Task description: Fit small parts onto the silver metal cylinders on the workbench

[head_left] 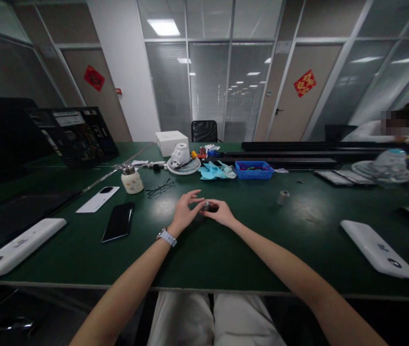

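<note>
Over the middle of the green table, my left hand (187,209) and my right hand (220,213) meet at a small metal cylinder (206,206) that looks like a small motor. The right thumb and fingers pinch it from the right. On the other side, the left thumb and a fingertip reach its edge, while the other left fingers stretch outward. Fingers cover most of the cylinder. A similar metal cylinder (282,197) stands upright on the table to the right, apart from both hands.
A black phone (118,222), white phone (98,199), jar (131,180) and glasses (160,188) lie left. Behind the hands are a white fan (182,161), light-blue fan blades (216,170) and a blue tray (254,176). White slabs (379,250) flank me. A person sits far right.
</note>
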A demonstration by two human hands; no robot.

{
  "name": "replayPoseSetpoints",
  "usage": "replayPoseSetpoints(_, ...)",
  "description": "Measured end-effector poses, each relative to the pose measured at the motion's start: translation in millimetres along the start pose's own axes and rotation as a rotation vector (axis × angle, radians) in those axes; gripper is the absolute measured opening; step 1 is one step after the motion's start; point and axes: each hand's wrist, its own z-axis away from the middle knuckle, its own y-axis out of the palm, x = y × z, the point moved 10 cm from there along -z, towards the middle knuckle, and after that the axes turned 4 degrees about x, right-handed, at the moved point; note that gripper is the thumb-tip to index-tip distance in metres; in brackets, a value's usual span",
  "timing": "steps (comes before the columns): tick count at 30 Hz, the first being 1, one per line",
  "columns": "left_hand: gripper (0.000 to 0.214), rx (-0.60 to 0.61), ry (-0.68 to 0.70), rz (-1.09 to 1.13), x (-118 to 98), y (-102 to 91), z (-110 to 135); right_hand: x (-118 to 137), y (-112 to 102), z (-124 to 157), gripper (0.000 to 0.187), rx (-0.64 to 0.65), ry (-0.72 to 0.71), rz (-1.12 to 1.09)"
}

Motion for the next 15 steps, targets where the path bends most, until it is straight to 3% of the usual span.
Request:
replayPoseSetpoints(5, 0.045, -0.008, -0.016, 0.046, -4, 6.8, -5, -3, 1, 0, 0.053, -0.017, -0.002, 0.077)
replayPoseSetpoints(9, 0.044, -0.114, -0.065, 0.085, 0, -6.9, -6, -5, 0, 1, 0.055, -0.021, 0.029, 0.113)
replayPoseSetpoints(12, 0.046, -0.161, -0.123, 0.053, 16, -23.9, -3, -5, -1, 2, 0.057, -0.023, 0.054, 0.131)
replayPoseSetpoints(15, 0.048, -0.085, -0.230, -0.025, 43, -31.6, 2, -2, 0, 3, 0.058, -0.018, 0.053, 0.147)
